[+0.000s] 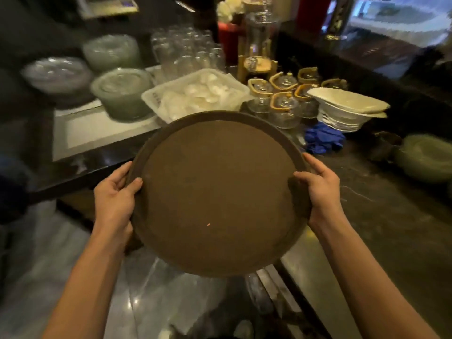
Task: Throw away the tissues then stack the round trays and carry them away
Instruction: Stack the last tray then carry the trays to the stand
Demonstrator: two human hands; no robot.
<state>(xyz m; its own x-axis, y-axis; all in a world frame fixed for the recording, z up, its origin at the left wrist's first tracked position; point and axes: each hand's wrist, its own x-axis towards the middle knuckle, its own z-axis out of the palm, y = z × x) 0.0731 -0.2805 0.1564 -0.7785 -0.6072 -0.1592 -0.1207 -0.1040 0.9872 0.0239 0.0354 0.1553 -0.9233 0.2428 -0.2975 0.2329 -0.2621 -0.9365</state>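
Dark counter (381,192) crowded with glassware lay beyond the fingers. Both the left hand (115,194) and right hand (322,189) were clamped on opposite rims of the round tray (215,192), thumbs on top, held off the counter. No tissues showed on it; carrying seemingly remained, though whether more trays sat stacked beneath was unclear.

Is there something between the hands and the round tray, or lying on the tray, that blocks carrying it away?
Nothing visible. The left hand and right hand already grip opposite rims of the round tray, held above the floor, with only a tiny orange speck on it.
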